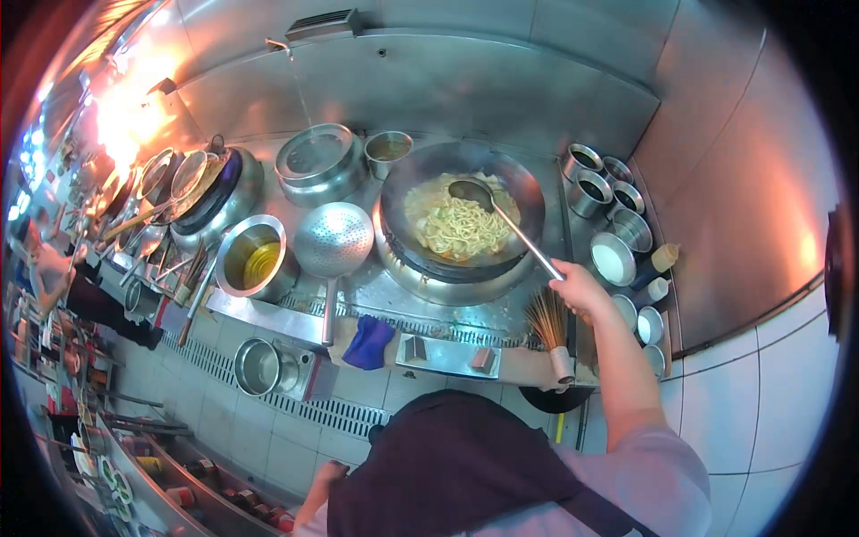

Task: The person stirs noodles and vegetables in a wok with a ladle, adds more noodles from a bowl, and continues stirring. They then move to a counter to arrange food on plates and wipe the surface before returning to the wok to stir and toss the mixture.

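Note:
My right hand (573, 283) is wrapped round the long handle of a ladle (526, 234). The dark bowl of the ladle rests among the noodles (464, 226), at their upper edge. They lie in broth inside a large black wok (526, 193) on the stove. At the bottom of the view, my left hand (329, 473) hangs low beside the dark apron (438, 465), away from the stove. Its fingers are too small and partly hidden to make out.
A perforated strainer (334, 240) and a pot of yellow oil (254, 258) stand left of the wok. A bamboo brush (548, 320) and a blue cloth (369, 343) lie along the front edge. Seasoning containers (613, 259) line the right. Tall flames (125, 112) rise far left, near another person (54, 268).

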